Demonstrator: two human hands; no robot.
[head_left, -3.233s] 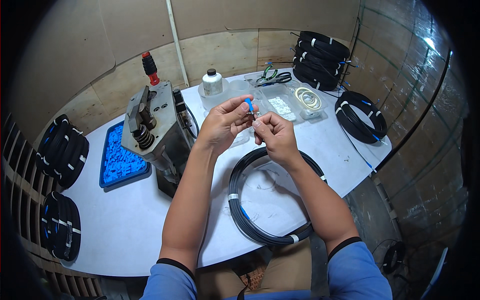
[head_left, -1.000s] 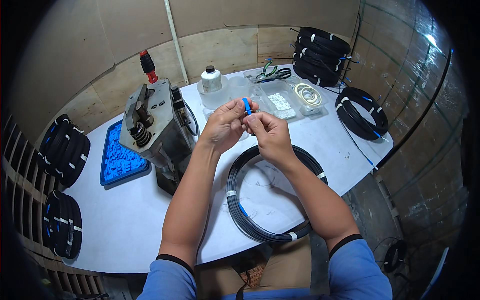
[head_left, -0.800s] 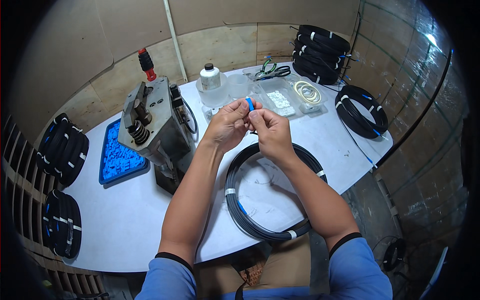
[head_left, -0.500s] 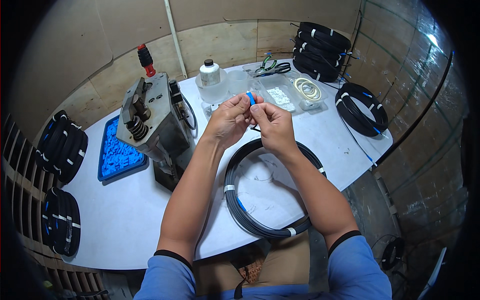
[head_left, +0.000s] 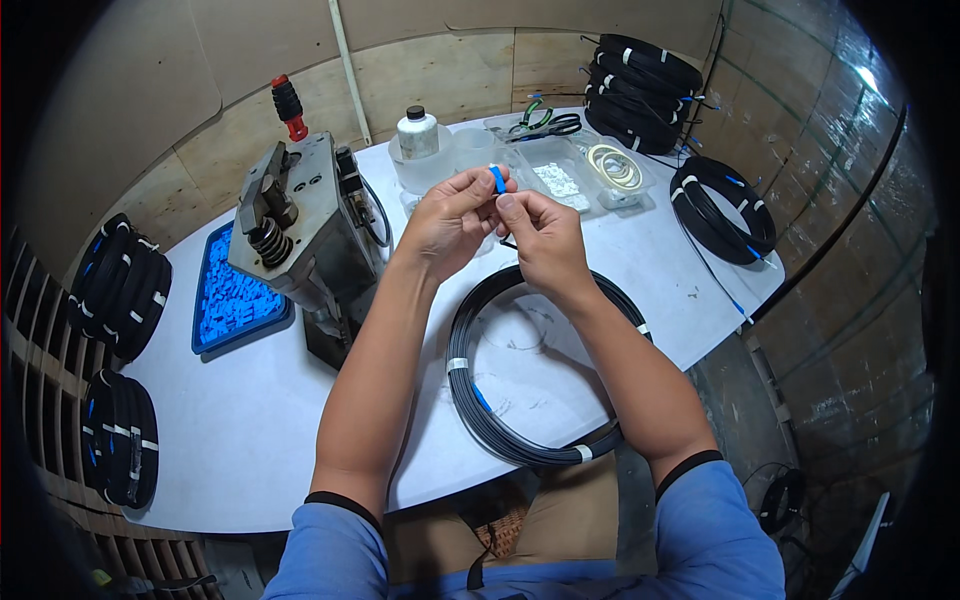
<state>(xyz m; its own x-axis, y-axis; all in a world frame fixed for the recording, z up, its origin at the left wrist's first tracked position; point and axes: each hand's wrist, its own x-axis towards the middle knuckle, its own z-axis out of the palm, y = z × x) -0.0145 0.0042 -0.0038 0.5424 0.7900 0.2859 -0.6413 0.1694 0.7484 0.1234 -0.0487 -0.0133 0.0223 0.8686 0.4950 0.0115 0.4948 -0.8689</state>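
Observation:
Above the table my left hand (head_left: 447,225) is closed, its thumb and fingers pinching a small blue connector (head_left: 499,180). My right hand (head_left: 550,240) is closed too, pinching just below the connector's lower end, where a dark cable shows. A short piece of black cable comes out beneath the fingers; the rest of it is hidden by the hand. Under my forearms lies a coil of black cable (head_left: 462,405), bound with white ties, with another blue piece (head_left: 481,398) on its inner side.
A metal press (head_left: 315,215) with a red-black handle stands left, beside a blue tray (head_left: 243,340) of small blue parts. Behind my hands are a white bottle (head_left: 418,138), clear boxes (head_left: 556,155) and scissors (head_left: 556,127). Black cable coils (head_left: 640,95) sit at the right and left edges.
Both hands stay pinched at the blue connector and have shifted very slightly, with the connector a little higher in view. The whole scene has moved slightly with the head.

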